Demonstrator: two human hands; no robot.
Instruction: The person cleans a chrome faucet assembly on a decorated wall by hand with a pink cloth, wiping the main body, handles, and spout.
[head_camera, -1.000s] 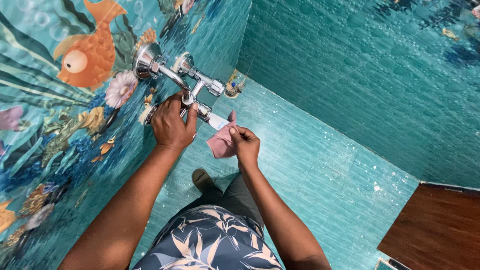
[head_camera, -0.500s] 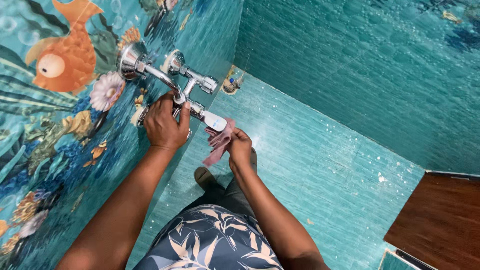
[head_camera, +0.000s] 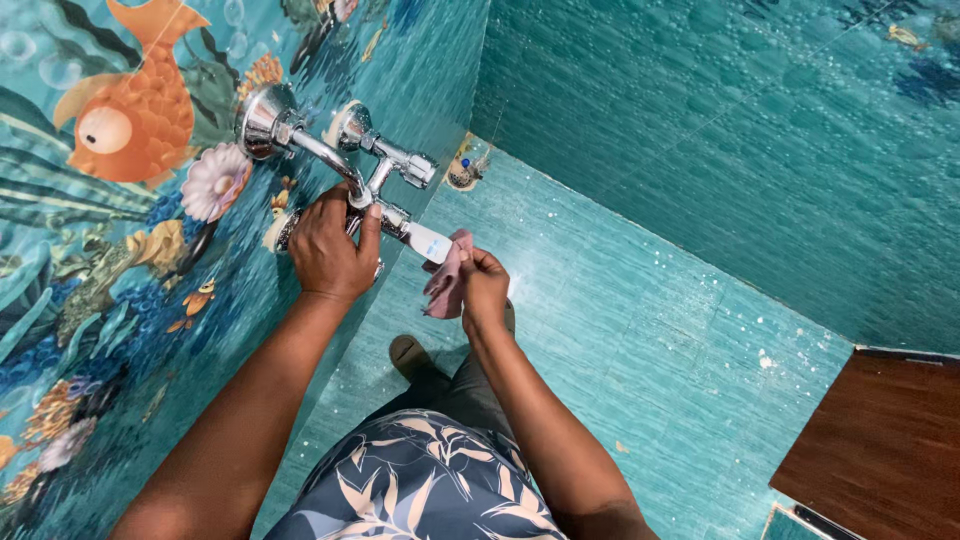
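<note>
Teal tiled walls (head_camera: 700, 130) (fish mural (head_camera: 130, 110)), teal floor (head_camera: 620, 330).

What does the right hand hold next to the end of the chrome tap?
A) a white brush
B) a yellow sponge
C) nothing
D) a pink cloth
D: the right hand grips a bunched pink cloth beside the tip of the chrome tap.
</note>
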